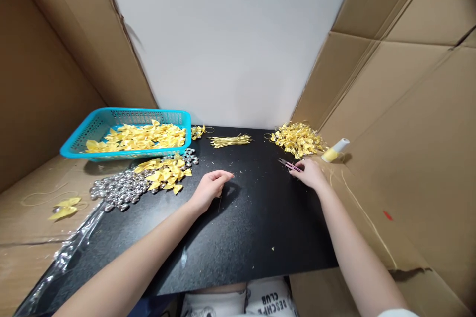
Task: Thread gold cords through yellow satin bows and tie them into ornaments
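My left hand [211, 189] hovers over the middle of the black tabletop [238, 237], thumb and forefinger pinched together. Whatever is between those fingertips is too small to name; a thin thread-like line shows below the hand. On the right, my right hand [311, 173] has its fingers closed around small pinkish thread snips [290, 165], whose dark blades point left and away from me. Just beyond that hand lies a heap of finished-looking yellow bow pieces [299, 139] with loops. A bundle of gold cords [230, 140] rests between the two hands, farther back.
A blue basket [126, 155] of yellow bows stands at the back left. In front of it are loose yellow bows [167, 173] and silver beads [121, 189]. A yellow thread spool [334, 150] sits far right. Cardboard walls [409, 109] and a white panel [230, 44] enclose the table.
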`<state>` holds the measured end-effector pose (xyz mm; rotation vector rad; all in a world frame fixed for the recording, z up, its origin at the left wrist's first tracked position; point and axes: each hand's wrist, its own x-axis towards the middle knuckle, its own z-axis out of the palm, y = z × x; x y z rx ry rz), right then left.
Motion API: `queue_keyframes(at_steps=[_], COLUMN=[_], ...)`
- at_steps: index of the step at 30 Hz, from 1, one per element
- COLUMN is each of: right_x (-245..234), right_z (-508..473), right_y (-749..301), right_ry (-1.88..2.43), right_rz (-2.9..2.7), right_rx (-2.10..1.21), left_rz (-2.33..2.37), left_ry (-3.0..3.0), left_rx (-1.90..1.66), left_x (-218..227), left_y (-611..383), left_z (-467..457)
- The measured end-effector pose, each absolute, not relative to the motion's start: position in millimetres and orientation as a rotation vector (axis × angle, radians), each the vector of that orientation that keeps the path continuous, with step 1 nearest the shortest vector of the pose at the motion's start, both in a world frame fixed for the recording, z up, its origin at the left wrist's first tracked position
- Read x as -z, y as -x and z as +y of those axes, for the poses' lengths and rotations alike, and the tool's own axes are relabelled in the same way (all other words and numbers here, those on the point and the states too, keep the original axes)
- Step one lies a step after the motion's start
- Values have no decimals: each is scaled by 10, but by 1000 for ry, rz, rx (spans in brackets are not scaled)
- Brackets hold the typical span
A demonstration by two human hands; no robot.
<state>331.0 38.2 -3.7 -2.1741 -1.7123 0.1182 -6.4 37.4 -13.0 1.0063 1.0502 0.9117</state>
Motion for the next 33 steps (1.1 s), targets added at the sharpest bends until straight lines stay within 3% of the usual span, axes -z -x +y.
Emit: queue_keyframes(at_steps=[16,23,33], right_x=[20,-145,185], right_z=[412,344,44], right_y=[-3327,-3391,-2024], right_ry=[2161,1827,1358], right_rz=[-1658,-1489,-1603], right_rx=[-271,-615,-942], left_rz=[1088,1093,1092], left_ry=[-994,-1000,-1051], left_rx=[-875,-885,-881], left_x=[94,95,97], left_y=[56,44,50], left_z=[358,353,347])
